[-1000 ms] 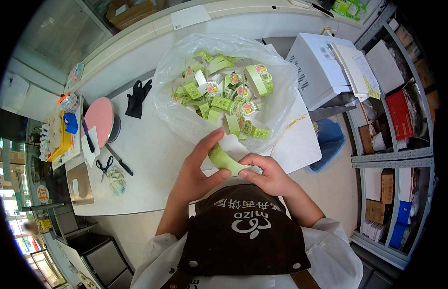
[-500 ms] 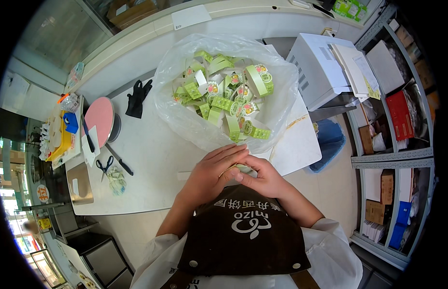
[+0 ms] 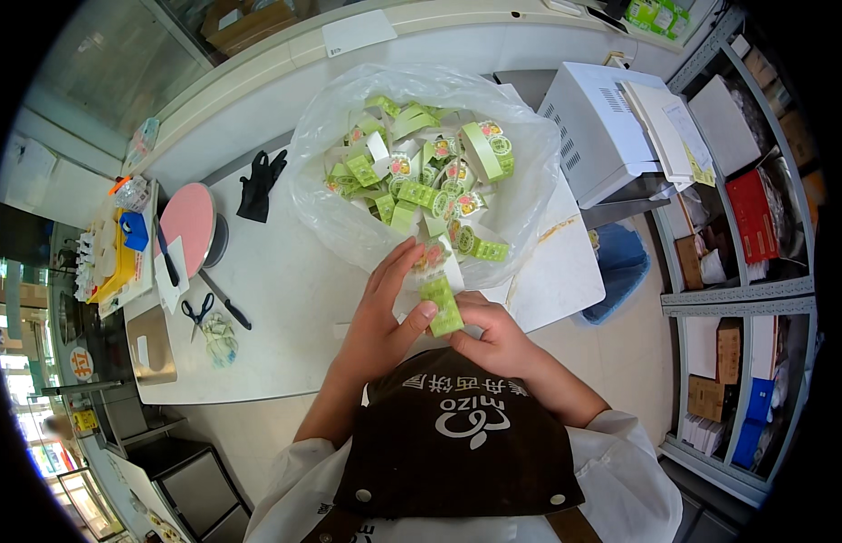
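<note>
Just in front of my apron, both hands hold a green and white folded card sleeve (image 3: 442, 306), with a printed round top facing the bag. My left hand (image 3: 382, 303) has its thumb against the green face and its fingers stretched along the sleeve's left side. My right hand (image 3: 490, 337) grips the lower right edge, its fingers partly hidden behind the sleeve. Directly beyond stands a large clear plastic bag (image 3: 326, 213), wide at the mouth. Several similar green and white card sleeves (image 3: 421, 195) lie jumbled in it.
On the white table (image 3: 285, 299) to the left are a pink turntable (image 3: 187, 226), a knife (image 3: 226, 300), scissors (image 3: 197, 312), a crumpled cloth (image 3: 220, 342) and a black glove (image 3: 258, 185). A white machine (image 3: 593, 127) and a blue bin (image 3: 617, 276) stand right, near metal shelves (image 3: 738, 299).
My hands were pressed together over the card, mostly covering it. Now they have parted, the left shifting left, and the folded sleeve stands visible between them. The bag looks unmoved.
</note>
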Demonstrator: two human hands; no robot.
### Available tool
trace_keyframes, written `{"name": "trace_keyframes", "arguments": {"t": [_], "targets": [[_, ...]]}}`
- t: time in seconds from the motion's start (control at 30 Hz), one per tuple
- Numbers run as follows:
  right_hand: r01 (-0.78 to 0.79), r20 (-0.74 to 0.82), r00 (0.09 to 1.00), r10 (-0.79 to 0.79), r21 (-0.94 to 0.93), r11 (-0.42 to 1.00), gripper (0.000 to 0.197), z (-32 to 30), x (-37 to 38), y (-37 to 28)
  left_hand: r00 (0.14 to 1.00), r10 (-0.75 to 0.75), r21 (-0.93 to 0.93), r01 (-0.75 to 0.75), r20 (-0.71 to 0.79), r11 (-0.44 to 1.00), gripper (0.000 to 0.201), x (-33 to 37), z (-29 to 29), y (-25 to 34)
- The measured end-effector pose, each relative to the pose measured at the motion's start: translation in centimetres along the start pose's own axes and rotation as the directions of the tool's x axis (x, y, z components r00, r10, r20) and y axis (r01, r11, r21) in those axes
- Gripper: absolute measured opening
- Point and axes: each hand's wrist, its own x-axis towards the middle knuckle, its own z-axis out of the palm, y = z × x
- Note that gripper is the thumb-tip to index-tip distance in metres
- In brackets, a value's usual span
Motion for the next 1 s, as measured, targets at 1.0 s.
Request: {"name": "trace_keyframes", "arguments": {"t": [1.0], "targets": [[-0.180, -0.175, 0.969, 0.173, -0.030, 0.983, 0.020, 0.7, -0.3, 1.0, 0.997, 0.082, 0.077, -0.082, 0.003, 0.994, 0.042, 0.3, 0.6, 0.8]]}}
